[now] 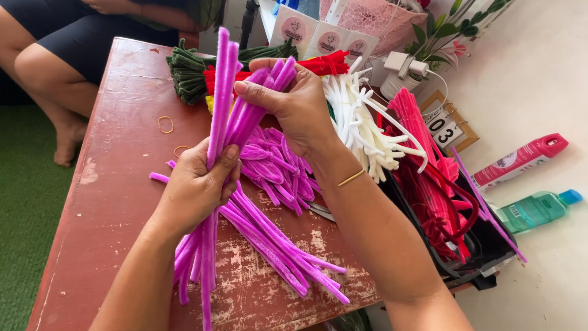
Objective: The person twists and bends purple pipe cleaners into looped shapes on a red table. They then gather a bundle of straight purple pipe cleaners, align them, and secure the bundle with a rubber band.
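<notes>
Both hands are closed on one bundle of purple pipe cleaners, held upright above the middle of the red table. Left hand wraps the bundle at mid-length, thumb across the front and fingers curled behind; the lower ends hang loose toward the near edge. Right hand pinches the upper ends between thumb and fingers, fanning a few stems out to the side.

Going down in size: the table with its worn, flaking paint; a black tray at the right edge, filled with pink and red pipe cleaners; white pipe cleaners near the far right corner; dark green pipe cleaners at the far edge; loose purple stems lying flat under the hands; two rubber bands toward the left edge.

These stems look light, fuzzy and easily bent, so single ones slip out and splay. A full-fist grip around the middle seems the surest hold, with the ends left free.
</notes>
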